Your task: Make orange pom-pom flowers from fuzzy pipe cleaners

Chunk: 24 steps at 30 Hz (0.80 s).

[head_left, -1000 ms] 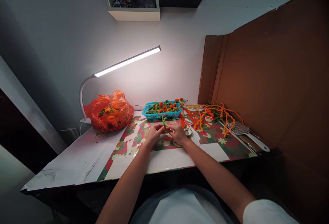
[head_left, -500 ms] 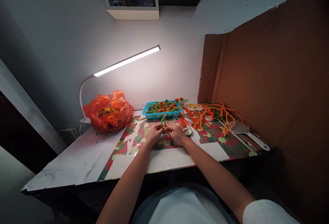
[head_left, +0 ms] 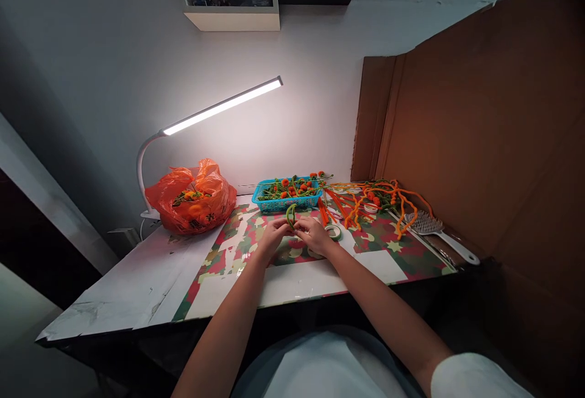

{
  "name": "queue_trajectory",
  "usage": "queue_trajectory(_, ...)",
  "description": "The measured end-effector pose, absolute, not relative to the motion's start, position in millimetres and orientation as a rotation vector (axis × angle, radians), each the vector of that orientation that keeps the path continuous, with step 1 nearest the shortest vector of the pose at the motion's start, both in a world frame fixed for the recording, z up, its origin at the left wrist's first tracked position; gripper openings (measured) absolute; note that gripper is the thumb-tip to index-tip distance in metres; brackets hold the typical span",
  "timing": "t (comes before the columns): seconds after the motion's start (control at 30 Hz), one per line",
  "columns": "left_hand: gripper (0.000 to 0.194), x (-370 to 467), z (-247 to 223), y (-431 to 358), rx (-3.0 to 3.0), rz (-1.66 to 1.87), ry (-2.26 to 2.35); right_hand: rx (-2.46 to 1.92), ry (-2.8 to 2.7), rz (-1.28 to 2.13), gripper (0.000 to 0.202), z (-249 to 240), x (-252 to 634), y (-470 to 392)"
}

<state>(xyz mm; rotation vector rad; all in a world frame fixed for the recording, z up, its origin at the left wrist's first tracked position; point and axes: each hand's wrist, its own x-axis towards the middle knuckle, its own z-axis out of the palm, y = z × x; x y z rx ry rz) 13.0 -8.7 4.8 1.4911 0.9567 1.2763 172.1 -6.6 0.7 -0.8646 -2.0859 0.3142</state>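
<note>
A looped green fuzzy stem point(head_left: 291, 214) stands up between my two hands above the patterned table mat. My left hand point(head_left: 274, 234) has its fingers closed on the stem's left side. From the right, my right hand point(head_left: 313, 234) pinches the stem's lower part, its fingertips close to those of my left hand. The fingers hide the stem's lower end. Just right of my right hand lies a roll of green tape point(head_left: 333, 232). Behind the hands sits a blue basket point(head_left: 287, 205) with green stems and orange flower heads.
An orange plastic bag point(head_left: 201, 209) stands at the left by a lit lamp point(head_left: 223, 105). Orange fuzzy strips point(head_left: 404, 203) and a hairbrush point(head_left: 443, 236) lie at the right. A cardboard panel point(head_left: 479, 117) rises along the right side.
The camera view has shifted slightly. Both hands stay together around the green stem, whose loop looks slightly turned.
</note>
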Motion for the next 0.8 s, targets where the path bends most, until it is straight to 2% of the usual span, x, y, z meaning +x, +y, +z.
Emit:
queue_trajectory(0.17, 0.033, 11, 0, -5, 1.526, 1.283, 0.959, -0.788, -2.011, 0.391, 0.016, -1, 170, -4)
queue_trajectory(0.37, 0.043, 13, 5, -8, 1.508, 1.362, 0.944, -0.808, -1.717, 0.445, 0.009, 0, 164, -12)
queue_trajectory(0.8, 0.039, 15, 8, -13, 1.525, 1.412, 0.919, -0.879, -1.629, 0.351, 0.02, -4, 156, -15)
